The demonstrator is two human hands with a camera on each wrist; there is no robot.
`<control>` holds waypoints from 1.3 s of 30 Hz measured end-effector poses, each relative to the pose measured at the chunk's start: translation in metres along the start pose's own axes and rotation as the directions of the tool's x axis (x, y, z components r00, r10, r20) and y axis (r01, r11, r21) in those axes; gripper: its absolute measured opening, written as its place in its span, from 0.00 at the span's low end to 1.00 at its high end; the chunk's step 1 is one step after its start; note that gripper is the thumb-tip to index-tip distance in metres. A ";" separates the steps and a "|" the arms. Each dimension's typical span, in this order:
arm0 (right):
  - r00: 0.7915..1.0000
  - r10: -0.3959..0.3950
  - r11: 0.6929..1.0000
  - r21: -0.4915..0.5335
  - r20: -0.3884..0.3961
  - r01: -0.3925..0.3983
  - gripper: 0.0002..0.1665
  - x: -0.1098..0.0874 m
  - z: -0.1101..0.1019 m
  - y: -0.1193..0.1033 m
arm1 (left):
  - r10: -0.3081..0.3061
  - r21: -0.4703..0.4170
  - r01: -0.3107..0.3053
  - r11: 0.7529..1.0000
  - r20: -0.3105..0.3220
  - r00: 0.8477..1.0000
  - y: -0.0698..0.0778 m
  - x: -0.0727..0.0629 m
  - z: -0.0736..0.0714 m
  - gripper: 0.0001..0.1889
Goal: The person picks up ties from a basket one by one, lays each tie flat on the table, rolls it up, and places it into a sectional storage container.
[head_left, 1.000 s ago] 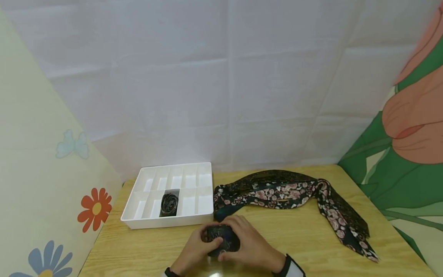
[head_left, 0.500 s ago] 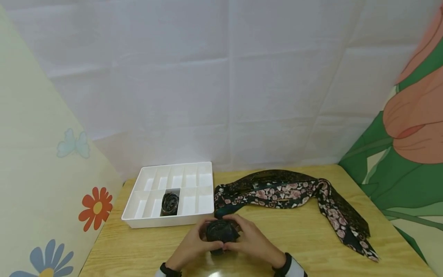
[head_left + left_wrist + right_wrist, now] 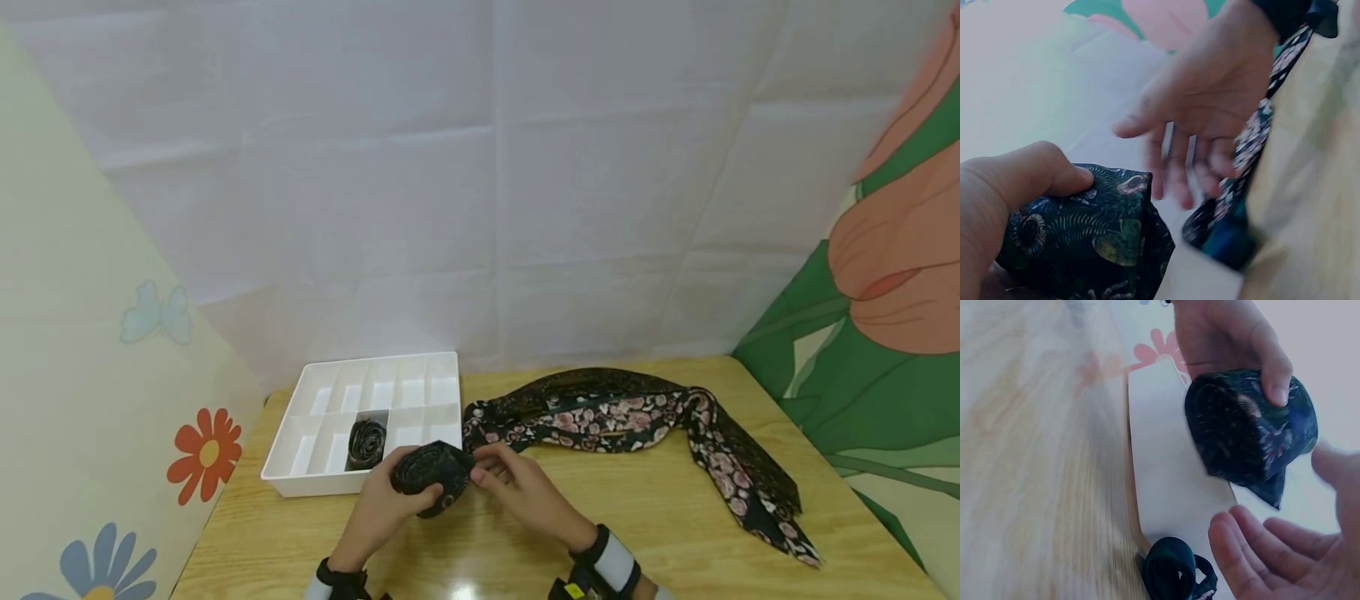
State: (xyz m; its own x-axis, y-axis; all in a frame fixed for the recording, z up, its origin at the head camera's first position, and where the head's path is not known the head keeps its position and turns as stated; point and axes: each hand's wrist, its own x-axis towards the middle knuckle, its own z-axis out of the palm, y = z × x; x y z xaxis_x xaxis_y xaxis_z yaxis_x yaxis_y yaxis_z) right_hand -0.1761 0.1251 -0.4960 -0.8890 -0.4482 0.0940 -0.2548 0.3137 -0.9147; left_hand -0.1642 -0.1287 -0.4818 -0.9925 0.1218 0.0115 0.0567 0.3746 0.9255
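My left hand grips a rolled dark patterned scarf, held up by the tray's front right corner. In the left wrist view, the left thumb presses on the roll, which shows fern and flower prints. A loose pointed corner of cloth sticks out from the roll in the right wrist view. Close to that corner, my right hand has its fingers apart; both wrist views show nothing in its grasp. Another rolled dark scarf fills a front-row compartment of the white divided tray.
A long scarf with pink flowers lies bunched across the back right of the wooden table, its left end against the tray. A white sheet hangs behind the table. Printed panels stand on both sides.
Both hands were around the rolled scarf nearer the table's front. The left hand has carried it up and left towards the tray, and the right hand has let go of it.
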 end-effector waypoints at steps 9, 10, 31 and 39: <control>0.994 0.075 0.997 0.006 -0.083 -0.075 0.30 0.027 0.013 -0.001 | -0.029 0.012 0.032 0.999 -0.209 0.978 0.003 0.010 -0.025 0.35; 0.993 0.080 0.997 0.004 -0.087 -0.080 0.30 0.029 0.014 -0.001 | -0.033 0.003 0.034 0.999 -0.221 0.975 0.003 0.012 -0.026 0.35; 0.993 0.093 0.995 -0.042 -0.077 -0.096 0.30 0.046 0.025 0.012 | 0.030 0.111 0.029 0.993 -0.497 0.867 -0.006 0.055 -0.002 0.34; 0.994 0.091 0.995 -0.034 -0.056 -0.093 0.32 0.046 0.024 0.011 | 0.088 0.234 0.054 0.971 -0.555 0.827 -0.008 0.058 0.006 0.33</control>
State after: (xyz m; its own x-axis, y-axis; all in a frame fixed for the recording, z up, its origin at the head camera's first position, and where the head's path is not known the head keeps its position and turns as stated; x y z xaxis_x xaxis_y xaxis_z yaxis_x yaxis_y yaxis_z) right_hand -0.2108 0.0879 -0.5110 -0.9283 -0.3703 0.0326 -0.1843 0.3824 -0.9055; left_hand -0.2216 -0.1196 -0.4908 -0.8763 -0.3763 0.3007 0.0270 0.5850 0.8106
